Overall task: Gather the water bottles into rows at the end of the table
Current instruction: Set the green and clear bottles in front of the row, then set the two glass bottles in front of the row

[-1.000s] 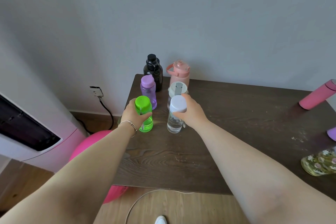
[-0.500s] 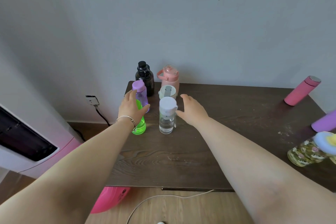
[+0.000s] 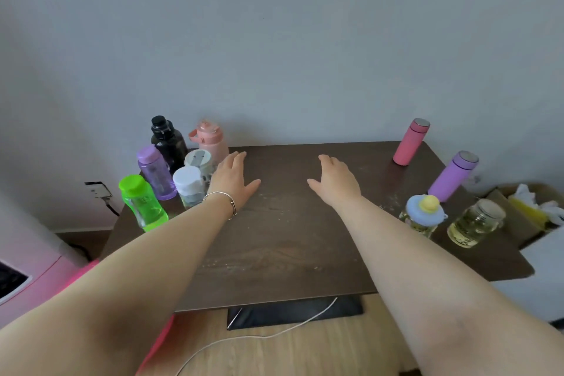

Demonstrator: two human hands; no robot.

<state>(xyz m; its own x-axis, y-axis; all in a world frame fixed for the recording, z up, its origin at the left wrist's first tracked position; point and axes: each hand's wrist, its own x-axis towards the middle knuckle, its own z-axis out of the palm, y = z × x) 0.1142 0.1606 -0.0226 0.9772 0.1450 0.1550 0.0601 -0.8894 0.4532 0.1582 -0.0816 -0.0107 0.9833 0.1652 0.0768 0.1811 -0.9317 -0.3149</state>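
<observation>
Several bottles stand in two rows at the left end of the dark wooden table: a green bottle, a purple bottle, a black bottle, a clear white-capped bottle, a grey-lidded bottle and a pink jug. My left hand hovers open just right of them, holding nothing. My right hand is open over the middle of the table. At the right end stand a pink flask, a purple flask, a blue-lidded bottle and a glass jar.
A grey wall runs behind the table. A cardboard box with crumpled paper sits past the right edge. A wall socket, a pink-white appliance and a pink ball are at the left. A white cable lies on the wooden floor.
Both hands let go of the green and white-capped bottles and moved right, away from the group. The view swung right, showing the bottles at the right end.
</observation>
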